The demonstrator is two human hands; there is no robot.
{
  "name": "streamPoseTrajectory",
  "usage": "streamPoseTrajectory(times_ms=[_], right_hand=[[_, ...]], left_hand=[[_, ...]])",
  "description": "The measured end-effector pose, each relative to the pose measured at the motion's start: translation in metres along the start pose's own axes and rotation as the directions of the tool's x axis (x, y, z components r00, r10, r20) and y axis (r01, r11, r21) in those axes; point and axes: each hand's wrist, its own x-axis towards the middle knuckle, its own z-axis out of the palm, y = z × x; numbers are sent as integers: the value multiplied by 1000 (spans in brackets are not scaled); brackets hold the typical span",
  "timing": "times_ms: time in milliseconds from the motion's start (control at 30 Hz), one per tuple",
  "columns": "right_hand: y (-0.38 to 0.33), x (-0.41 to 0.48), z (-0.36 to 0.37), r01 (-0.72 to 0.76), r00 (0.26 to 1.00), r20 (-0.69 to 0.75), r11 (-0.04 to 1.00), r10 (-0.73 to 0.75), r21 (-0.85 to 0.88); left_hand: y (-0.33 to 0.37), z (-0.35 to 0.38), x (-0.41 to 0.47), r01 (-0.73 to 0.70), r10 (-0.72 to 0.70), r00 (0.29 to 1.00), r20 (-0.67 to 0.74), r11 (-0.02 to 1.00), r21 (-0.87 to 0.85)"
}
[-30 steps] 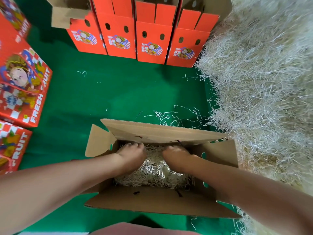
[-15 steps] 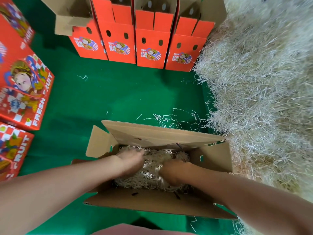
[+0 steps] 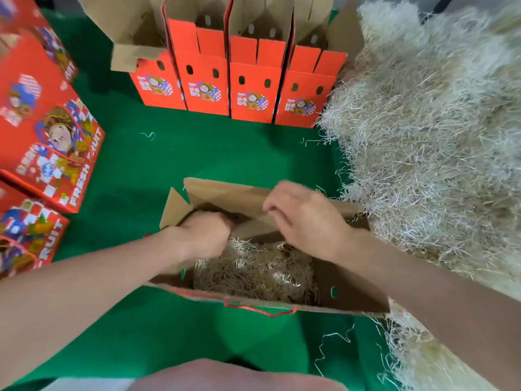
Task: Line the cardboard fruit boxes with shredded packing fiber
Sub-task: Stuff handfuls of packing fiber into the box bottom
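Light, springy shredded packing fiber (image 3: 253, 275), best grabbed in loose bunches, lies in the open box (image 3: 352, 303) just below the fingers; right hand (image 3: 304, 218) curls over the far flap (image 3: 225, 193), left hand (image 3: 205, 235) curled, hold unclear.

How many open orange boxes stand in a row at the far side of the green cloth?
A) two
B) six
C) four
C: four orange boxes stand side by side on the green cloth, each showing its own printed front and raised flaps.
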Motion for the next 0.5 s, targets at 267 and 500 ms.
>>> streamPoseTrajectory(times_ms=[267, 500], right_hand=[[45, -13, -26, -340, 776, 414, 868, 476, -361], [59, -19, -24, -478, 788, 317, 849, 527, -223]], left_hand=[[-13, -6, -33, -43, 50, 997, -52, 990, 134], [-31, -52, -53, 47, -47, 978, -202, 999, -2]])
